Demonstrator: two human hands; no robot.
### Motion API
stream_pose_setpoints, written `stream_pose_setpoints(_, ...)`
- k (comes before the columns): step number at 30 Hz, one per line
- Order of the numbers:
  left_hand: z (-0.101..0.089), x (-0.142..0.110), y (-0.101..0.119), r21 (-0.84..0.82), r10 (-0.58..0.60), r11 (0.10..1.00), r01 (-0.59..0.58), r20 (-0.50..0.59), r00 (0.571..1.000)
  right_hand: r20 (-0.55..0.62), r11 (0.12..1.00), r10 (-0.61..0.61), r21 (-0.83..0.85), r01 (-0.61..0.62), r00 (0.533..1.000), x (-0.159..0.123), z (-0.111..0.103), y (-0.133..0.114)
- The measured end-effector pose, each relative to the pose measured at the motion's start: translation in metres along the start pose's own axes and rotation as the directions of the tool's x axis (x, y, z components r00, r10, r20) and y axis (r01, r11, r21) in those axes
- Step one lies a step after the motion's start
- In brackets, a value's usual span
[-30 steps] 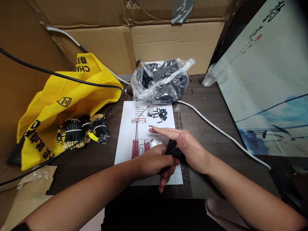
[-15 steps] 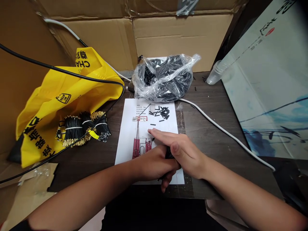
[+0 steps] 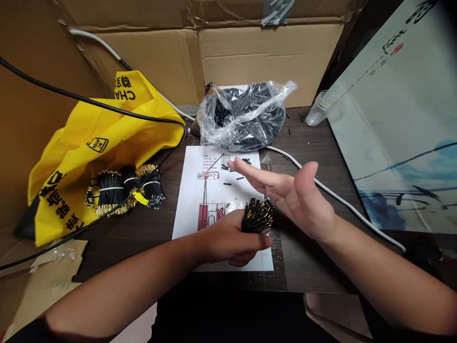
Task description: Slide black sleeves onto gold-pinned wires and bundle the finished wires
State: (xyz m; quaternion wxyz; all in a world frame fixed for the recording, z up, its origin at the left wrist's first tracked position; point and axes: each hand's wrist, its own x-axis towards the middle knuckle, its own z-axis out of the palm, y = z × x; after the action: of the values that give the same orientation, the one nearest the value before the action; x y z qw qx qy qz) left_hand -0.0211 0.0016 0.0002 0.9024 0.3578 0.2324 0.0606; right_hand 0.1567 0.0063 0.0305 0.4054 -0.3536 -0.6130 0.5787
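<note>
My left hand [image 3: 224,238] grips a dense bundle of black wires with gold pin ends [image 3: 257,215], which fan out above my fist. My right hand [image 3: 289,190] is open and raised, holding nothing, its fingers pointing left over a printed white sheet [image 3: 189,200]. Several short black tubes [image 3: 237,166] lie scattered on the sheet's upper part, just beyond my right fingertips. The lower end of the bundle is hidden inside my left fist.
Tied wire bundles [image 3: 124,188] lie on a yellow printed bag [image 3: 96,138]. A clear plastic bag of black pieces [image 3: 243,116] sits beyond the sheet. Black and white cables cross the dark table [image 3: 314,143]. Cardboard stands behind; a stack of clear cups [image 3: 319,108] stands right.
My right hand has lifted off the bundle and opened upward to the right. The gold pin ends now show above my left fist.
</note>
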Motion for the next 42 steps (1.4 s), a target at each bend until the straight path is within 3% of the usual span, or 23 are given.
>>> stream_pose_setpoints(5, -0.003, -0.002, 0.002, 0.002, 0.028, 1.0, -0.028, -0.008, 1.0, 0.182, 0.982, 0.024, -0.186, 0.01, 0.983, 0.019, 0.004, -0.01)
stream_pose_setpoints(8, -0.002, -0.002, 0.003, 0.108, 0.057, 0.993, -0.047, -0.097, 0.994, 0.252, 0.949, -0.035, -0.296, 0.111, 0.967, 0.025, 0.008, -0.009)
stream_pose_setpoints(13, -0.002, -0.002, 0.006, 0.265, 0.207, 0.956, -0.123, -0.316, 0.926, 0.092, 0.779, -0.276, -0.562, 0.279, 0.957, 0.014, 0.002, -0.007)
stream_pose_setpoints(17, -0.003, -0.001, 0.008, 0.325, 0.307, 0.927, -0.185, -0.379, 0.873, 0.008, 0.593, -0.345, -0.773, 0.225, 0.939, -0.003, 0.003, -0.005)
stream_pose_setpoints(20, -0.003, -0.001, 0.008, 0.345, 0.335, 0.916, -0.204, -0.381, 0.862, 0.007, 0.458, -0.362, -0.87, 0.184, 0.932, -0.009, 0.006, -0.005)
stream_pose_setpoints(27, -0.006, -0.003, 0.005, 0.332, 0.319, 0.923, -0.195, -0.376, 0.87, 0.112, 0.189, -0.33, -0.965, 0.182, 0.937, -0.009, 0.008, -0.01)
stream_pose_setpoints(32, -0.009, -0.003, 0.002, 0.329, 0.339, 0.92, -0.211, -0.401, 0.851, 0.174, -0.007, -0.322, -0.983, 0.182, 0.931, -0.005, 0.013, -0.017)
stream_pose_setpoints(37, -0.007, -0.001, 0.004, 0.394, 0.444, 0.876, -0.28, -0.429, 0.787, 0.225, -0.097, -0.271, -0.974, 0.206, 0.936, 0.004, 0.013, -0.02)
stream_pose_setpoints(42, -0.011, 0.001, 0.004, 0.438, 0.442, 0.865, -0.244, -0.435, 0.784, 0.259, -0.127, -0.274, -0.964, 0.232, 0.926, 0.009, 0.008, -0.015)
